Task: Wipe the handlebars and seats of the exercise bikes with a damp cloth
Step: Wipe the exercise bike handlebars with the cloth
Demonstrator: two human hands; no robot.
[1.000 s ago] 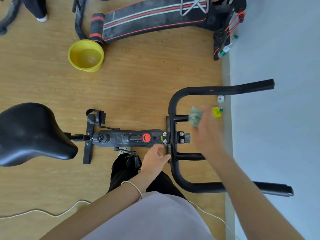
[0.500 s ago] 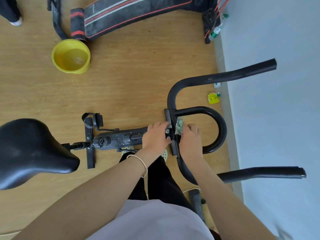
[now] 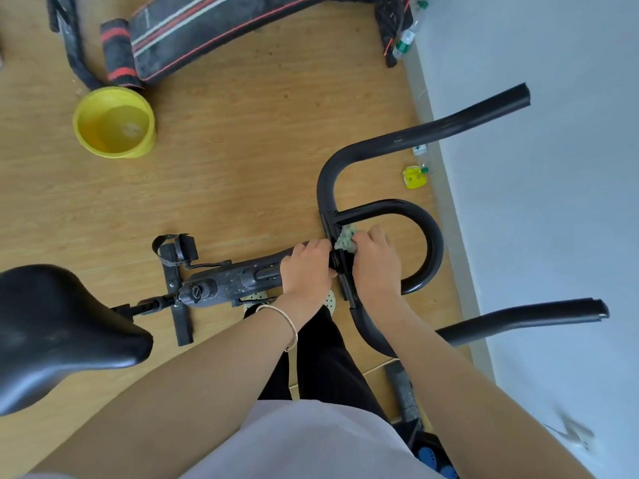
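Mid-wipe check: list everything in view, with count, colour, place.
handlebars: one set, black, bike front, by wall
cloth: one, grey-green, at handlebar centre
seat: one, black, lower left
frame: one, black, between seat and handlebars
pedal: one, black, beyond frame
bucket: one, yellow, floor, upper left
bench: one, black with red stripes, top
bottle: one, clear, by wall, top
small item: one, yellow, floor by wall
left hand: one, grips frame beside handlebars
right hand: one, holds cloth on handlebars
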